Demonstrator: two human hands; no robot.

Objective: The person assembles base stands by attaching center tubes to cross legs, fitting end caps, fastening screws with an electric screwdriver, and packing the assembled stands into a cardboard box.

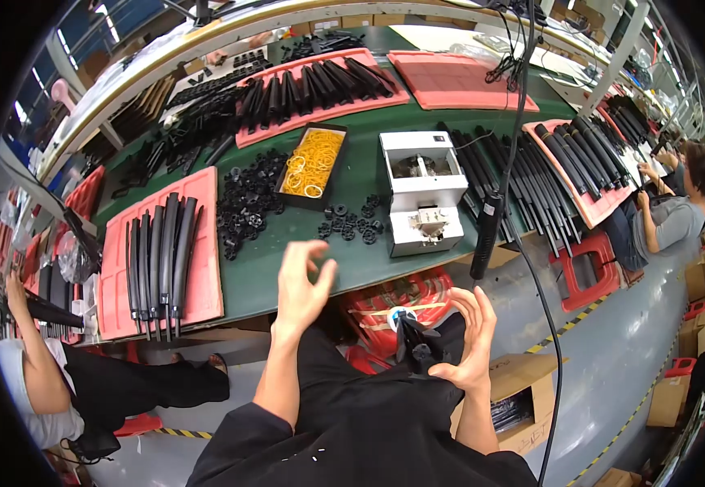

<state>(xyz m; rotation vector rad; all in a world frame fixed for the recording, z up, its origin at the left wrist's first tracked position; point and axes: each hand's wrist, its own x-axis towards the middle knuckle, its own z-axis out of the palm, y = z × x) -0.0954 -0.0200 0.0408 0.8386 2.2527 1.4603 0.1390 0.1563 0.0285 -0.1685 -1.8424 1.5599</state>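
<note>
My left hand (pixel 304 286) is raised in front of the table's edge, fingers curled but apart, with nothing visible in it. Small black plastic parts (pixel 351 223) lie on the table just beyond it. My right hand (pixel 472 345) is held over my right thigh, thumb and fingers apart, with no object seen in its grasp. Just above its fingertips hangs a black electric screwdriver (pixel 489 235) on a cable. Between my hands, at my lap, is a dark black object (pixel 419 345) with a blue-and-white round piece (pixel 402 315) by its top; its kind is unclear.
A white machine (pixel 424 191) and a box of yellow rubber bands (pixel 318 161) stand on the green table (pixel 263 280). Pink trays (pixel 206 276) carry black tubes. A red stool (pixel 369 312) is under the table. People sit at left (pixel 32 373) and right (pixel 677 219).
</note>
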